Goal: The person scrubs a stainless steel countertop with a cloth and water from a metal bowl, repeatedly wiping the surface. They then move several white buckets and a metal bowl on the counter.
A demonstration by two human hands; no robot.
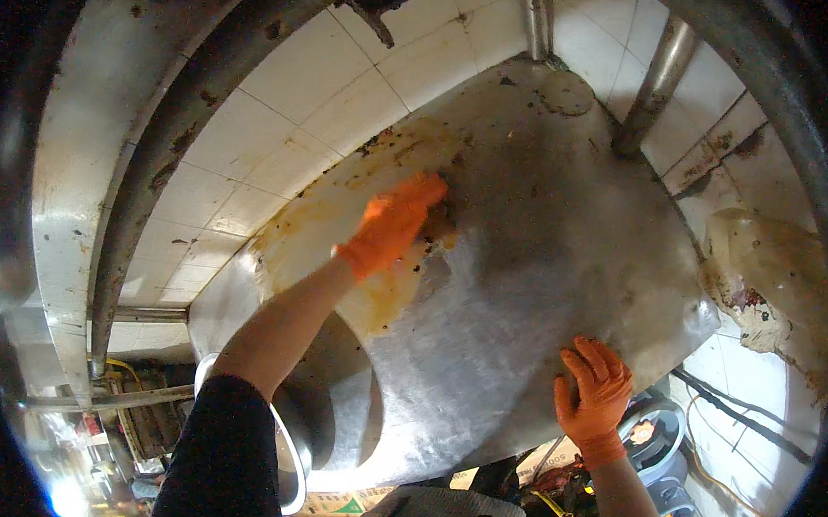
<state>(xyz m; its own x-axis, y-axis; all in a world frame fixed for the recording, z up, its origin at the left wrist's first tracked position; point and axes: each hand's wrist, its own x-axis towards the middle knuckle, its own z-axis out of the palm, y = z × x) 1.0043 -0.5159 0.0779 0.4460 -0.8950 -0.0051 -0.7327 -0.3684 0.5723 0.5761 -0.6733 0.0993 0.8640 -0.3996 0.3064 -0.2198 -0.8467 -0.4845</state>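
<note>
My left hand [395, 222], in an orange rubber glove, is at the upper middle of a large stained metal panel [481, 326], over yellow-brown grease. It is blurred. Something dark brown shows by its fingers and palm; whether this is a held thing, grime or shadow I cannot tell. My right hand [594, 397], gloved the same way, lies at the panel's lower right edge, fingers spread, holding nothing visible. Brown residue and dark specks cover the panel's upper left, while its lower middle is shinier grey metal.
A white-rimmed container [295, 464] is below my left forearm. Metal pipes [655, 88] stand at the upper right, before white tiled walls [311, 74]. A curved metal bar [142, 164] runs along the left. Printed cardboard [342, 508], cables and grey round equipment [652, 429] lie below the panel.
</note>
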